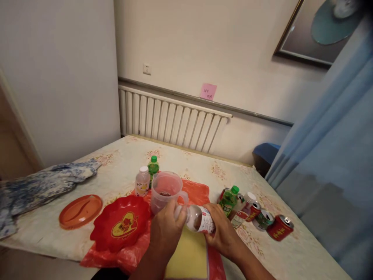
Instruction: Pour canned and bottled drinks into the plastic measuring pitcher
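My right hand (220, 230) grips the body of a small clear bottle (199, 219) with a white and red label and dark liquid inside; the bottle lies almost on its side, neck toward the left. My left hand (167, 229) is closed around the bottle's neck and cap end. Just beyond the hands stands a clear plastic measuring jug (166, 191) with a little dark liquid at its bottom. A yellow pad (188, 256) lies under my hands on a red plastic sheet (198, 192).
A red flower-shaped dish (121, 225) and an orange oval lid (81, 210) lie left. A pale bottle (142, 181) and a green-capped bottle (153, 167) stand behind the jug. At right lie another green bottle (229, 199) and several cans (279, 227). Blue patterned cloth (43, 184) sits far left.
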A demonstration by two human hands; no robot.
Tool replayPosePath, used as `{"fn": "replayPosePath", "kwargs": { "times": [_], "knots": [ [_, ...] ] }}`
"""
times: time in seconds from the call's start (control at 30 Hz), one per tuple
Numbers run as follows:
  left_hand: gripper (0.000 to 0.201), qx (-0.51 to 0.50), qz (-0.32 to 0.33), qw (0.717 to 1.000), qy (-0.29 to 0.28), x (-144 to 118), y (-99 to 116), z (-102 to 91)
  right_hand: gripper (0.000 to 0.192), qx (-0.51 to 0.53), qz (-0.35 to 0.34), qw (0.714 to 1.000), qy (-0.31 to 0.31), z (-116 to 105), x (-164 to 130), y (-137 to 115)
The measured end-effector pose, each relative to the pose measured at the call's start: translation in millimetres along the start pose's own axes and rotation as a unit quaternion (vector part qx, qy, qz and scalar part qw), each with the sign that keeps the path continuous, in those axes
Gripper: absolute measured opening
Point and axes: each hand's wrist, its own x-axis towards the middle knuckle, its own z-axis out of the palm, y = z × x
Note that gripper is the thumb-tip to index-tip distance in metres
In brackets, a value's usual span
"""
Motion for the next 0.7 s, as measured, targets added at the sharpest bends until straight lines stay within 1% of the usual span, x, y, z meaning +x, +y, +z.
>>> {"fn": "replayPosePath", "kwargs": {
  "times": [0.1,0.2,0.27,0.33,0.4,0.47,0.53,0.57,0.63,0.7],
  "knots": [
    [0.027,-0.042,-0.003,0.999,0.016,3.6,-8.0,-7.7,0.062,-0.003,-0.005,1.000,-0.001,-2.6,13.0,3.8],
    [0.032,-0.155,-0.010,0.988,0.004,3.7,-14.9,-11.3,0.056,-0.015,0.003,1.000,0.005,-7.1,27.4,12.6],
    [0.036,-0.261,-0.034,0.964,-0.037,1.6,-19.0,-9.2,0.055,-0.036,-0.004,0.999,0.007,-10.9,38.8,21.2],
    [0.039,-0.369,-0.056,0.921,-0.116,-1.6,-23.6,-1.5,0.058,-0.065,-0.020,0.998,0.008,-15.2,51.6,30.1],
    [0.039,-0.448,-0.069,0.866,-0.212,-5.0,-29.2,12.3,0.061,-0.100,-0.036,0.994,0.003,-19.8,65.3,37.2],
    [0.038,-0.491,-0.082,0.817,-0.290,-7.5,-35.7,31.7,0.064,-0.141,-0.055,0.988,-0.007,-24.6,79.5,40.6],
    [0.034,-0.523,-0.094,0.777,-0.338,-8.2,-42.5,54.5,0.066,-0.185,-0.078,0.979,-0.022,-29.4,94.2,40.2],
    [0.032,-0.530,-0.096,0.762,-0.360,-7.5,-45.8,66.2,0.066,-0.205,-0.090,0.974,-0.029,-31.8,101.5,38.8],
    [0.028,-0.540,-0.100,0.740,-0.389,-4.5,-51.8,88.0,0.065,-0.242,-0.111,0.963,-0.040,-35.9,115.6,35.0],
    [0.025,-0.553,-0.102,0.716,-0.413,-0.1,-56.9,105.0,0.062,-0.274,-0.132,0.951,-0.048,-39.3,128.4,31.2]
  ]
}}
